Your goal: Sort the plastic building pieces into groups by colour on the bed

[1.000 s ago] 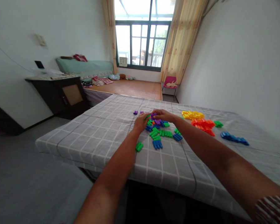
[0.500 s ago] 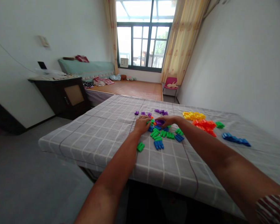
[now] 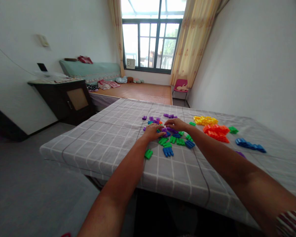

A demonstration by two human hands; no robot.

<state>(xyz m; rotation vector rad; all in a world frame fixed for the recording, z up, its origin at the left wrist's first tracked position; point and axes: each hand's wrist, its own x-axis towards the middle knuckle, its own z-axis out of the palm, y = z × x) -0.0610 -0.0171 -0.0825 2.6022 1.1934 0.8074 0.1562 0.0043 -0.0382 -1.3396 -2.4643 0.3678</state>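
Observation:
Over a scattered group of small plastic pieces, my left hand (image 3: 153,132) is closed, its fingers at a purple piece (image 3: 164,131); the exact grip is too small to make out. Just to the right, my right hand (image 3: 175,124) has bent fingers above a purple piece (image 3: 172,130), and its fingertips are too small to read. Green pieces (image 3: 180,142) and blue pieces (image 3: 168,151) lie nearer the front edge. A lone green piece (image 3: 148,154) sits beside my left forearm. More purple pieces (image 3: 154,118) lie behind my hands.
Grey checked cloth (image 3: 101,135) covers the table. On its right side are a yellow cluster (image 3: 205,120), an orange cluster (image 3: 215,132), a blue row (image 3: 250,145) and a green piece (image 3: 233,130). Beyond stand a bed (image 3: 148,92), a dark cabinet (image 3: 75,102) and a pink chair (image 3: 181,84).
Both hands have shifted slightly, and the pieces between them are rearranged, with more purple showing there. A purple piece now shows beside my right forearm. The view has tilted a little.

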